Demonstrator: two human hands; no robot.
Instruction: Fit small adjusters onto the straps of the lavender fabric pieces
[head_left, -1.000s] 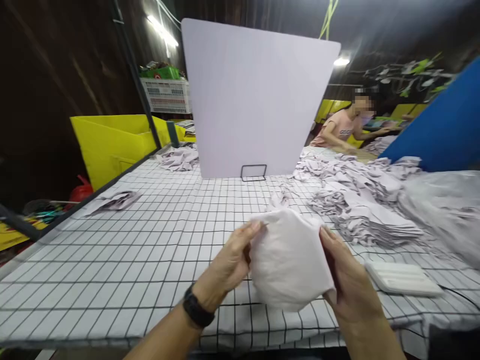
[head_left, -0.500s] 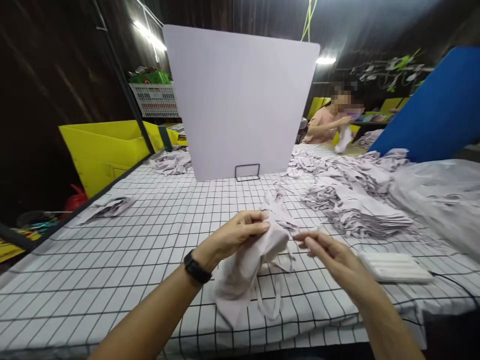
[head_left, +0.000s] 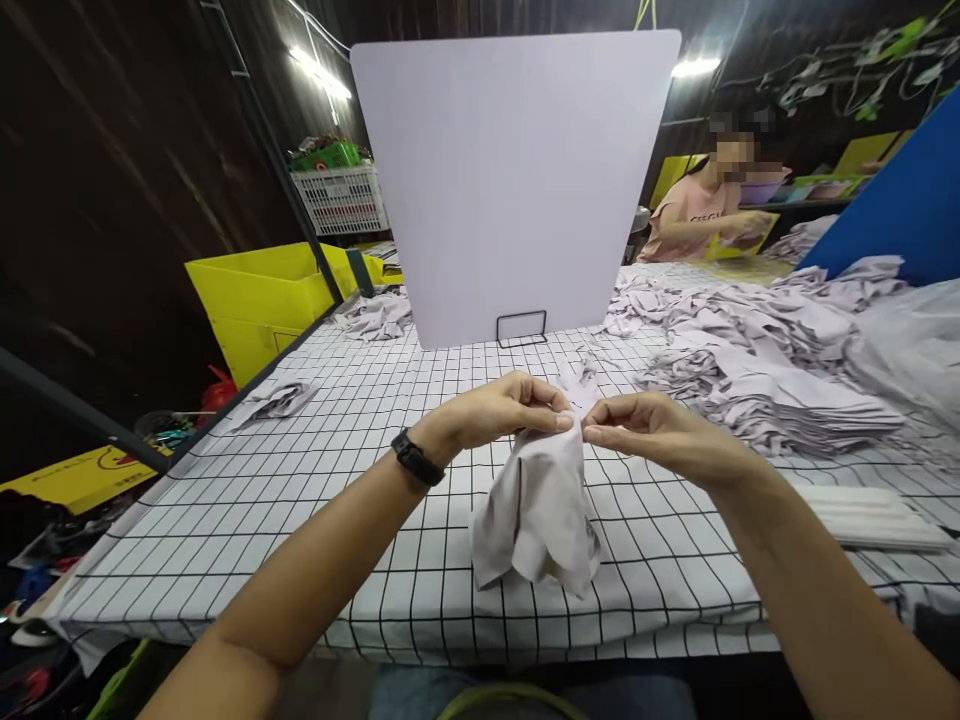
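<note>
A pale pinkish-grey cloth piece hangs in folds over the near middle of the table, its lower edge at the checked cover. My left hand, with a black band on the wrist, pinches its top edge between thumb and fingers. Close beside it, my right hand is closed in a pinch at the same top edge, fingertips almost touching the left ones. Just behind the hands lies another small crumpled bit of the same fabric.
A white upright board stands on the checked table. Stacked cloth pieces and a clear plastic bag lie at right, near a white flat device. A yellow bin is at left. Another person works at the far right.
Both hands have come together at the cloth's top edge, my right hand closing onto it. The cloth is raised and hangs straighter. The view has turned slightly left and down.
</note>
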